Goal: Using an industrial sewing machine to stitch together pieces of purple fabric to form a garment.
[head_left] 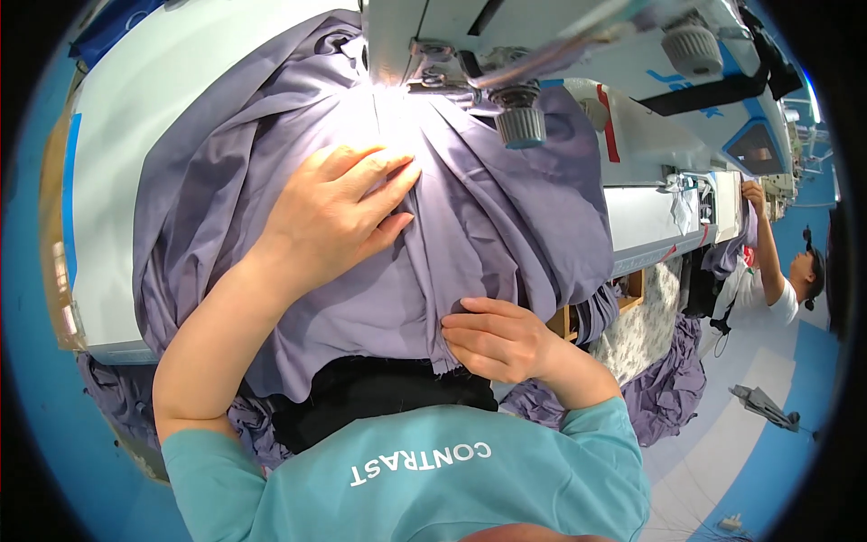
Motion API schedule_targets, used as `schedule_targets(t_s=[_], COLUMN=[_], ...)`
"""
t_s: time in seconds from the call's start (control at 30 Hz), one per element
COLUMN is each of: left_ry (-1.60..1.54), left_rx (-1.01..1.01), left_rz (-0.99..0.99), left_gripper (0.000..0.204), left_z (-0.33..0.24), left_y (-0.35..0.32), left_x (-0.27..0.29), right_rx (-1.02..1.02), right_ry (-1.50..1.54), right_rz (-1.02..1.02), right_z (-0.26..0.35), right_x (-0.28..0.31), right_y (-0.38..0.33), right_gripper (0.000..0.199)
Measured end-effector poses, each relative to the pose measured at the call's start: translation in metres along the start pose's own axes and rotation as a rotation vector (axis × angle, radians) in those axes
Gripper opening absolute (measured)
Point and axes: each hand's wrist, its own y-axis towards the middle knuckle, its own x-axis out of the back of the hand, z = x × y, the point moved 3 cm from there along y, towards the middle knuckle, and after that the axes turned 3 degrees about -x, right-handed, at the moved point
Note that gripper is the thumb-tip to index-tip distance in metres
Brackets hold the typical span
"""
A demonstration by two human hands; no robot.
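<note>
A large piece of purple fabric (352,307) lies in loose folds across the bed of a sewing machine (560,36). Its far part passes under the machine's head, where a bright lamp glare hides the needle area. My left hand (330,212) rests palm down on the cloth just before the glare, fingers stretched and thumb apart. Closer to me, on the right, my right hand (497,341) has its fingers bent together over the fabric near its raw edge, the thumb hidden. A seam or fold runs lengthwise between the two hands.
A grey knob (522,122) hangs low from the machine head. The white table (108,226) extends left. More purple cloth (668,384) is heaped at the right, beside a speckled cover (637,334). Farther right, a co-worker (768,280) reaches toward another machine.
</note>
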Motion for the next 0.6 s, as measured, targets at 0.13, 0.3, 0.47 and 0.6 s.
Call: schedule_targets(t_s=[0.13,0.3,0.47,0.6], left_ry=[-0.047,-0.023,0.027,0.042], left_rx=[0.063,0.045,-0.002,-0.103], left_rz=[0.068,0.020,-0.015,0.021], left_gripper=[0.046,0.046,0.046,0.049], left_z=[0.007,0.016,0.024,0.022], left_y=[0.000,0.002,0.006,0.002], left_x=[-0.004,-0.007,-0.008,-0.008], right_rx=[0.005,0.014,0.004,0.002], right_ry=[0.003,0.003,0.032,0.008], right_rz=[-0.014,-0.020,-0.013,-0.021], right_z=[-0.007,-0.014,-0.021,-0.026], right_x=[0.002,0.003,0.008,0.007], right_y=[0.003,0.008,0.015,0.016], right_gripper=[0.011,0.012,0.011,0.012])
